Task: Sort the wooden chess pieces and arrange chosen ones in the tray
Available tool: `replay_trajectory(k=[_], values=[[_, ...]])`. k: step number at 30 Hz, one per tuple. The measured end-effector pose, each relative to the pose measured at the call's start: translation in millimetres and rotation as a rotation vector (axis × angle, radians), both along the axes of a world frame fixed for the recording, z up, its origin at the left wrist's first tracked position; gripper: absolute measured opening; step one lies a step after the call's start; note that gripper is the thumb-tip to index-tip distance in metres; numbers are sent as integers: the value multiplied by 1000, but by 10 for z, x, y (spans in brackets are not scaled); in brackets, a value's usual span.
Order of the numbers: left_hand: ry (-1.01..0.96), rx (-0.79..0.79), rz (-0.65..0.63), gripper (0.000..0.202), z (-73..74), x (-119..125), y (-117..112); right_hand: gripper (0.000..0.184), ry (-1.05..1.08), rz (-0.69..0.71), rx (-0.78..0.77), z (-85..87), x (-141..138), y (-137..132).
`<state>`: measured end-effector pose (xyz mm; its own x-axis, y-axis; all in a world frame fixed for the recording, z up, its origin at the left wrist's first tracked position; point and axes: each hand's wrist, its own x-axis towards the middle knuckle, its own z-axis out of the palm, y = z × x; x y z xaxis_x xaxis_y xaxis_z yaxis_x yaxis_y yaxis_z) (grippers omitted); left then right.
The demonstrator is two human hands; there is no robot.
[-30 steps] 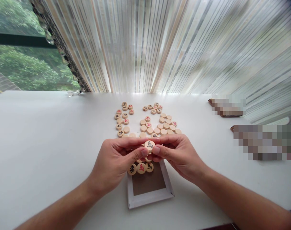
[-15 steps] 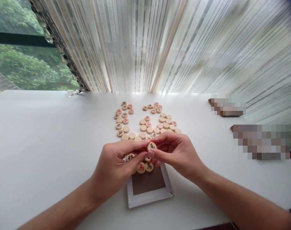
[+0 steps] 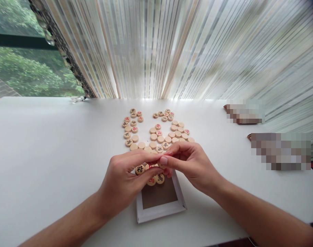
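Above a shallow white box (image 3: 163, 213) my two hands meet, fingertips close together. My left hand (image 3: 122, 175) is closed, thumb and fingers pinching a round wooden Chinese chess piece (image 3: 161, 166) from the left. From the right, my right hand (image 3: 193, 163) grips the same piece, its thumb across the top. Fingers hide most of this piece, and its character does not show. Beneath the hands, several pieces lie at the box's far end, among them a black-marked piece (image 3: 140, 169) and a black horse piece (image 3: 160, 178). My left thumb partly covers a red-marked one.
Several more wooden pieces (image 3: 160, 139), some marked and some blank side up, spread across the white table (image 3: 55, 154) beyond the box. Two blurred-out objects, one nearer (image 3: 280, 151) and one farther (image 3: 244, 113), stand at the right. A striped string curtain (image 3: 146, 51) hangs behind.
The piece between my hands showed a black horse character; now it has turned and sunk lower behind the fingers. My right thumb has moved up over it.
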<state>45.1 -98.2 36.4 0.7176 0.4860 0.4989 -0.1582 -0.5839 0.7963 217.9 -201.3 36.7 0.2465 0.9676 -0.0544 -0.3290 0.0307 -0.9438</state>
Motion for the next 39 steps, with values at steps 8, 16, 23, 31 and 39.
replay_trajectory(k=[8, 16, 23, 31, 39], values=[[37, -117, 51, 29, -9, -23, 10, 18, -4, 74, 41, -1, 45, 6], [30, -170, 98, 27, -31, -18, 27, 22, 76, 100, 31, -4, 21, 8], [-5, -12, 91, 33, -29, -34, 30, 39, 75, 84, -32, 32, -18, 7], [-22, 84, 66, 32, -27, -16, 6, 44, 94, 54, -66, 28, -33, 6], [-12, 70, 25, 35, -32, -32, 0, 36, 10, 61, -36, 45, -49, -11]])
